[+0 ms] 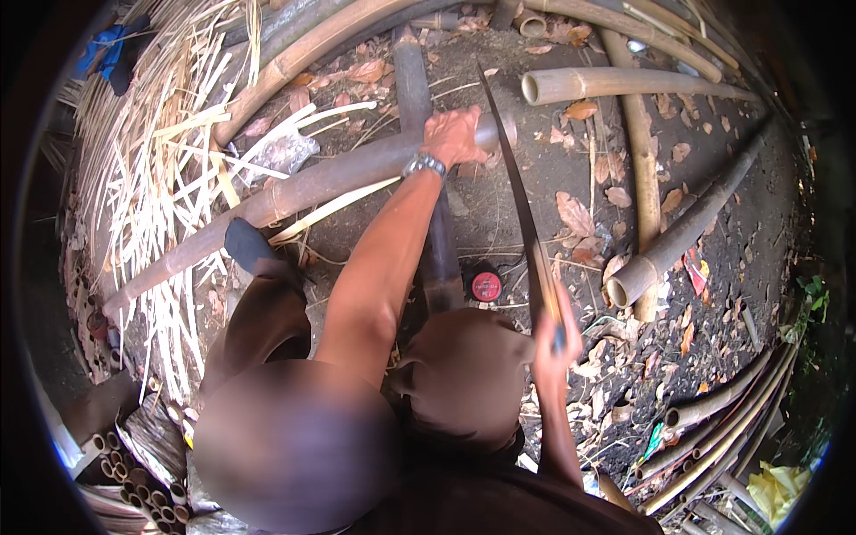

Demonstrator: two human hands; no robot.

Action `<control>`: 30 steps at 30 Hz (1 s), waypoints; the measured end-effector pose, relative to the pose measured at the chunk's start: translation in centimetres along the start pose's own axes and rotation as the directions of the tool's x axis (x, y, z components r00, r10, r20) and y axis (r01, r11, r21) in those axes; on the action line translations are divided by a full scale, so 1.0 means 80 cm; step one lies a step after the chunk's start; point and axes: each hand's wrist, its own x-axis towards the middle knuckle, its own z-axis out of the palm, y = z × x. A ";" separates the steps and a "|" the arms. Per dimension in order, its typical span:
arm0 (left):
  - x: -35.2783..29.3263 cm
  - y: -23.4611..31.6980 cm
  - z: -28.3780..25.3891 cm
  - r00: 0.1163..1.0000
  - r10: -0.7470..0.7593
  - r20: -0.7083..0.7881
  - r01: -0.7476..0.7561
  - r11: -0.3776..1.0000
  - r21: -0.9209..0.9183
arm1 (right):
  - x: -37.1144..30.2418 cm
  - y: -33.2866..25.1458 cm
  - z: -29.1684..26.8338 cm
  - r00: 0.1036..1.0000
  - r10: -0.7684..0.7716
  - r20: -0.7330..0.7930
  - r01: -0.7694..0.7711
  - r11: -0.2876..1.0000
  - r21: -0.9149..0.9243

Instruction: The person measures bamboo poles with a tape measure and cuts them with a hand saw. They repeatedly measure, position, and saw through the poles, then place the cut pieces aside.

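Head fisheye looks down from close above, rim somewhat unclear.

Light is moderate and uneven; its source cannot be determined. Strips (183,254) at left are near-white, partly overexposed. The ground (481,227) at centre is dimmer, shadows soft. The shirt (508,506) at the near edge is dark, detail lost. Pole (348,174) and blade (519,192) are reasonably sharp. A round shape (294,446), near left, is heavily blurred. Far poles (308,52) bow with lens distortion; corners vignette to black.
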 end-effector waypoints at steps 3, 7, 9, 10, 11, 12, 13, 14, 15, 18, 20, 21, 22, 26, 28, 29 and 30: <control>0.001 0.019 0.041 0.979 0.077 -0.186 -0.076 0.997 0.015 | 0.167 -0.008 0.078 1.000 0.020 -0.022 -0.019 0.999 0.043; -0.001 0.002 0.029 1.000 0.019 -0.022 -0.019 0.999 -0.037 | 0.126 -0.019 0.074 0.999 0.041 -0.028 -0.039 0.997 0.059; 0.007 -0.003 0.020 0.998 -0.002 0.065 0.006 0.998 -0.062 | -0.003 0.022 0.002 0.982 0.178 0.066 -0.182 0.981 0.072; 0.009 -0.003 0.012 0.999 -0.004 0.035 0.005 0.999 -0.047 | -0.050 0.016 -0.031 0.997 -0.077 0.019 0.077 0.997 0.016; 0.005 -0.001 0.009 1.000 -0.004 0.019 0.004 0.999 -0.033 | -0.054 0.002 -0.043 0.999 -0.032 0.041 0.030 0.999 0.033; -0.006 -0.005 0.014 1.000 -0.005 0.021 0.006 1.000 -0.031 | -0.061 -0.014 -0.050 0.997 0.030 0.072 -0.033 0.999 0.037; -0.006 -0.016 0.012 0.999 -0.030 0.036 0.030 1.000 -0.004 | -0.033 -0.021 -0.026 0.996 0.072 0.060 -0.074 0.996 0.043; 0.009 0.003 0.007 1.000 0.011 -0.017 -0.011 1.000 -0.001 | 0.006 0.022 0.009 0.998 -0.023 -0.055 0.024 1.000 0.019; 0.006 0.014 0.015 0.999 0.025 -0.041 -0.024 1.000 0.014 | 0.066 0.021 0.043 0.996 -0.060 -0.062 0.061 0.998 0.010; -0.001 0.025 0.030 0.999 0.033 -0.030 -0.032 0.999 0.017 | 0.199 -0.041 0.083 0.989 0.145 0.024 -0.146 0.988 0.045; -0.002 0.019 0.024 0.999 0.027 0.022 -0.027 1.000 0.015 | 0.167 -0.023 0.086 0.999 0.013 -0.037 -0.012 0.999 0.038; -0.003 0.004 0.021 0.997 0.017 0.077 -0.016 1.000 -0.010 | 0.124 -0.011 0.081 0.998 -0.014 -0.059 0.016 0.999 0.033; -0.001 0.009 0.014 0.995 0.000 0.103 0.002 1.000 -0.023 | 0.066 0.009 0.052 0.995 -0.055 -0.087 0.057 0.998 0.012; -0.013 0.001 0.000 0.995 -0.035 0.089 0.034 0.999 0.014 | -0.031 -0.003 -0.024 0.999 0.006 0.042 -0.008 0.999 0.046; -0.010 0.009 0.014 1.000 0.000 0.009 0.000 0.999 0.051 | 0.060 -0.002 0.038 1.000 0.015 -0.004 -0.015 0.999 0.035; -0.009 0.016 0.025 0.999 0.017 -0.029 -0.015 0.998 0.059 | 0.111 -0.009 0.064 1.000 0.031 -0.001 -0.031 0.999 0.041; -0.007 0.032 0.029 1.000 0.027 -0.006 -0.027 0.999 0.040 | 0.164 -0.013 0.081 0.999 0.048 -0.012 -0.048 0.998 0.037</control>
